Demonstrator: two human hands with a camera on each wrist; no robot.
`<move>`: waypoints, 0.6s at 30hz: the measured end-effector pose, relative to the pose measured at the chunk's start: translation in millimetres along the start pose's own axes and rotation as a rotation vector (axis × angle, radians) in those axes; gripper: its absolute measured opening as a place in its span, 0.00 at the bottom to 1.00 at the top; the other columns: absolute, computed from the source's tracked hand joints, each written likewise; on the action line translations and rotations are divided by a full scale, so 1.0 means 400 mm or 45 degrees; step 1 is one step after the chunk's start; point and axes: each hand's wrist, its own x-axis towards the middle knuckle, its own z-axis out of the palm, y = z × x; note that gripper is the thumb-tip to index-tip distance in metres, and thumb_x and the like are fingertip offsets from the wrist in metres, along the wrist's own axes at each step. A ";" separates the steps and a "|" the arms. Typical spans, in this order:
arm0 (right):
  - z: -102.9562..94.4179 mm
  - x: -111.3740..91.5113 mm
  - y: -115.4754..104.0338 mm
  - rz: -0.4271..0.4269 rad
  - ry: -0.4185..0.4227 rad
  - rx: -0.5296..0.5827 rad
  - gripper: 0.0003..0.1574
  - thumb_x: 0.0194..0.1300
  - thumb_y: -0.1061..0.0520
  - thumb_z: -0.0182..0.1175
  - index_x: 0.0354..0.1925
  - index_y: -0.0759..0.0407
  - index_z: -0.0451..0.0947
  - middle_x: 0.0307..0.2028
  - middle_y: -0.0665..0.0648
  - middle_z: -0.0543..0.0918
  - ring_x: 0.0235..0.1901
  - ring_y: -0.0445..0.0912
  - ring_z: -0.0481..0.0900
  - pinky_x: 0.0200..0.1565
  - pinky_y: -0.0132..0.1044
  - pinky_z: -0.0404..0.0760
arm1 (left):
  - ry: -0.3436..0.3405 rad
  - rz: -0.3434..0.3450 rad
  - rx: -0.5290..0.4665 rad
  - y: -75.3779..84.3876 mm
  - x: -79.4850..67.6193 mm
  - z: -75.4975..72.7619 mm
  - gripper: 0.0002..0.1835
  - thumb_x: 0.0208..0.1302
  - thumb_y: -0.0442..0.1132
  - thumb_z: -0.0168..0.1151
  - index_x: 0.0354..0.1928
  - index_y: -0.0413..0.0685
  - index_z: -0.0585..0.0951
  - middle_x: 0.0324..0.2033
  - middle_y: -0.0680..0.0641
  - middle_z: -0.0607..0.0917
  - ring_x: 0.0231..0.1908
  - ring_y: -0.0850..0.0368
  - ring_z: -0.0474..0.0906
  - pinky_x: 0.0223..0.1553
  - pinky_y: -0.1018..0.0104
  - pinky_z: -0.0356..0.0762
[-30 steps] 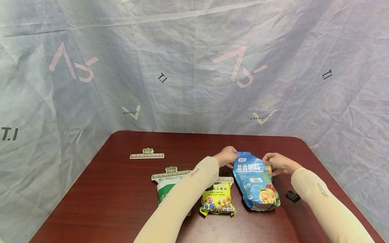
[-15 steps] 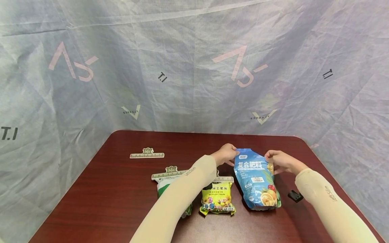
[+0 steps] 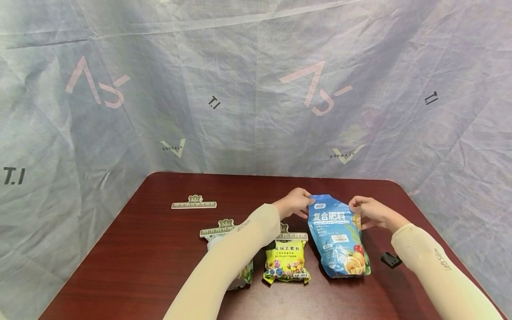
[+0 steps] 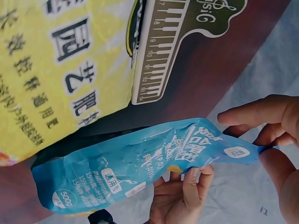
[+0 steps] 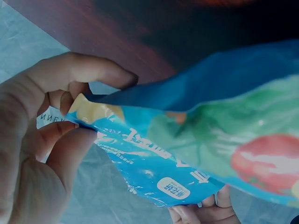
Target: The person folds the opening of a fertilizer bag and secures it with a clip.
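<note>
A blue fertilizer bag (image 3: 340,240) with fruit printed on it stands at the right of the table, tilted back a little. My left hand (image 3: 297,202) pinches its upper left corner between thumb and fingers; the left wrist view shows this thumb (image 4: 280,177) pressed on the corner. At the upper right edge, my right hand (image 3: 370,212) pinches the bag, thumb against forefinger in the right wrist view. Left of it lies a yellow fertilizer bag (image 3: 286,262) with a piano-key clip (image 3: 294,236) across its top. My left sleeve hides part of a green-and-white bag (image 3: 246,275).
Another piano-key clip (image 3: 194,203) lies loose at the back left of the dark red table (image 3: 132,249). A clip (image 3: 218,230) sits on the green-and-white bag. A small black object (image 3: 390,259) lies beside my right forearm. Grey sheeting (image 3: 240,89) hangs behind the table.
Both hands have risen slightly with the top of the blue bag, which now stands a bit more upright and further right. My left forearm has shifted left, uncovering more of the yellow bag.
</note>
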 end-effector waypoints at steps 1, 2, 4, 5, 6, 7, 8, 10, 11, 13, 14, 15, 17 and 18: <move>0.000 -0.001 -0.002 -0.002 -0.002 -0.002 0.08 0.69 0.60 0.47 0.41 0.66 0.64 0.34 0.62 0.68 0.30 0.51 0.73 0.30 0.49 0.77 | -0.007 0.003 -0.009 0.000 -0.001 -0.003 0.06 0.66 0.34 0.53 0.41 0.39 0.75 0.28 0.44 0.78 0.27 0.51 0.79 0.28 0.57 0.79; -0.001 -0.003 -0.005 -0.002 -0.004 -0.001 0.08 0.69 0.60 0.47 0.41 0.66 0.64 0.35 0.62 0.68 0.30 0.51 0.72 0.30 0.49 0.77 | -0.014 0.004 -0.014 0.001 -0.003 -0.006 0.06 0.66 0.35 0.53 0.40 0.39 0.75 0.28 0.44 0.78 0.27 0.51 0.79 0.28 0.57 0.79; -0.002 -0.006 -0.009 -0.001 -0.011 0.008 0.08 0.69 0.60 0.47 0.41 0.66 0.64 0.35 0.62 0.67 0.30 0.51 0.72 0.30 0.50 0.77 | -0.033 0.011 -0.031 0.000 -0.005 -0.011 0.05 0.66 0.35 0.53 0.39 0.40 0.75 0.28 0.43 0.79 0.27 0.50 0.79 0.28 0.56 0.79; -0.002 -0.007 -0.011 0.000 -0.014 0.015 0.09 0.69 0.60 0.47 0.41 0.66 0.64 0.35 0.62 0.67 0.29 0.51 0.72 0.31 0.50 0.77 | -0.043 0.013 -0.041 0.001 -0.006 -0.013 0.05 0.66 0.34 0.53 0.39 0.39 0.75 0.28 0.43 0.79 0.27 0.50 0.79 0.28 0.56 0.79; -0.003 -0.009 -0.012 -0.001 -0.015 0.020 0.09 0.69 0.60 0.47 0.41 0.66 0.64 0.34 0.62 0.67 0.29 0.51 0.71 0.31 0.51 0.77 | -0.053 0.013 -0.046 0.002 -0.007 -0.015 0.05 0.66 0.35 0.53 0.39 0.39 0.75 0.28 0.43 0.79 0.27 0.50 0.79 0.29 0.56 0.79; -0.004 -0.010 -0.013 -0.003 -0.018 0.027 0.09 0.69 0.59 0.47 0.41 0.66 0.64 0.34 0.62 0.67 0.29 0.51 0.71 0.31 0.51 0.77 | -0.061 0.014 -0.053 0.003 -0.008 -0.017 0.05 0.66 0.34 0.53 0.39 0.39 0.75 0.28 0.43 0.79 0.27 0.50 0.79 0.28 0.56 0.79; -0.005 -0.012 -0.014 -0.004 -0.020 0.034 0.09 0.69 0.59 0.47 0.41 0.66 0.64 0.34 0.62 0.67 0.29 0.51 0.71 0.32 0.52 0.77 | -0.070 0.016 -0.058 0.004 -0.010 -0.019 0.05 0.66 0.34 0.53 0.39 0.39 0.76 0.28 0.43 0.79 0.27 0.50 0.79 0.28 0.56 0.79; -0.006 -0.016 -0.016 -0.011 -0.024 0.039 0.09 0.69 0.59 0.48 0.41 0.66 0.64 0.34 0.62 0.66 0.29 0.51 0.71 0.32 0.52 0.77 | -0.086 0.019 -0.072 0.006 -0.013 -0.022 0.05 0.66 0.34 0.53 0.39 0.40 0.76 0.28 0.42 0.79 0.27 0.50 0.79 0.28 0.56 0.79; -0.007 -0.018 -0.017 -0.016 -0.027 0.040 0.09 0.69 0.59 0.48 0.41 0.66 0.64 0.35 0.62 0.67 0.29 0.51 0.71 0.33 0.52 0.77 | -0.099 0.020 -0.080 0.007 -0.014 -0.025 0.05 0.66 0.34 0.53 0.39 0.40 0.76 0.28 0.42 0.79 0.27 0.50 0.79 0.28 0.56 0.79; -0.009 -0.024 -0.019 -0.027 -0.034 0.043 0.10 0.69 0.58 0.49 0.41 0.66 0.65 0.35 0.62 0.67 0.30 0.52 0.72 0.33 0.53 0.77 | -0.123 0.025 -0.098 0.008 -0.017 -0.029 0.05 0.65 0.35 0.54 0.39 0.40 0.76 0.29 0.42 0.79 0.27 0.50 0.80 0.28 0.57 0.79; -0.009 -0.027 -0.021 -0.031 -0.036 0.043 0.10 0.68 0.58 0.49 0.41 0.66 0.65 0.35 0.62 0.68 0.30 0.52 0.72 0.34 0.53 0.77 | -0.138 0.028 -0.111 0.009 -0.019 -0.032 0.05 0.65 0.34 0.54 0.39 0.40 0.76 0.29 0.42 0.79 0.28 0.50 0.80 0.28 0.57 0.79; -0.010 -0.029 -0.022 -0.037 -0.040 0.047 0.11 0.68 0.57 0.49 0.41 0.66 0.65 0.35 0.62 0.68 0.30 0.52 0.72 0.34 0.53 0.77 | -0.151 0.030 -0.123 0.010 -0.021 -0.034 0.05 0.65 0.35 0.54 0.38 0.40 0.76 0.29 0.42 0.80 0.28 0.50 0.80 0.28 0.57 0.79; -0.011 -0.035 -0.026 -0.044 -0.045 0.060 0.11 0.68 0.57 0.50 0.41 0.66 0.66 0.35 0.62 0.70 0.30 0.53 0.73 0.34 0.53 0.77 | -0.184 0.038 -0.142 0.011 -0.025 -0.040 0.05 0.65 0.35 0.54 0.39 0.40 0.76 0.30 0.42 0.80 0.28 0.50 0.81 0.28 0.57 0.80; -0.012 -0.038 -0.028 -0.048 -0.048 0.064 0.11 0.68 0.57 0.50 0.41 0.66 0.66 0.35 0.62 0.70 0.30 0.53 0.73 0.34 0.54 0.77 | -0.194 0.040 -0.154 0.012 -0.028 -0.042 0.05 0.65 0.35 0.54 0.39 0.40 0.76 0.30 0.42 0.80 0.28 0.50 0.81 0.28 0.57 0.80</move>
